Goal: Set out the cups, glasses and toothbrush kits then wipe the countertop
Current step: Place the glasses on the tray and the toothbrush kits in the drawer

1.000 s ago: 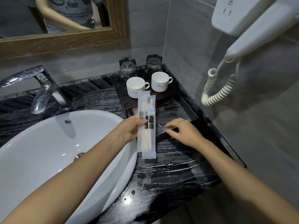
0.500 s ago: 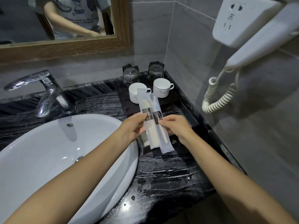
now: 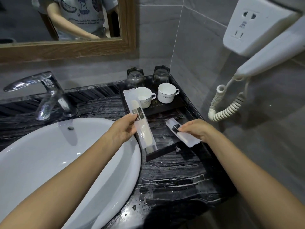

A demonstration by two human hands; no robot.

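Observation:
My left hand (image 3: 123, 128) grips one clear-wrapped toothbrush kit (image 3: 140, 119), held upright over the left edge of the dark tray (image 3: 166, 150). My right hand (image 3: 196, 129) pinches a second toothbrush kit (image 3: 180, 132), held slanted low over the tray's right side. Two white cups (image 3: 145, 99) (image 3: 165, 92) stand at the back of the tray. Behind them, two dark glasses (image 3: 135, 77) (image 3: 160, 74) sit upside down by the wall.
A white basin (image 3: 49, 154) takes up the left, with a chrome tap (image 3: 49, 95) behind it. The black marble countertop (image 3: 173, 182) shows water drops near the front. A wall hair dryer (image 3: 267, 52) with a coiled cord (image 3: 226, 104) hangs at the right. A wood-framed mirror (image 3: 66, 47) is above.
The two kits, held together half a second ago, are now apart. My right hand has carried one to the right over the tray; my left hand keeps the other.

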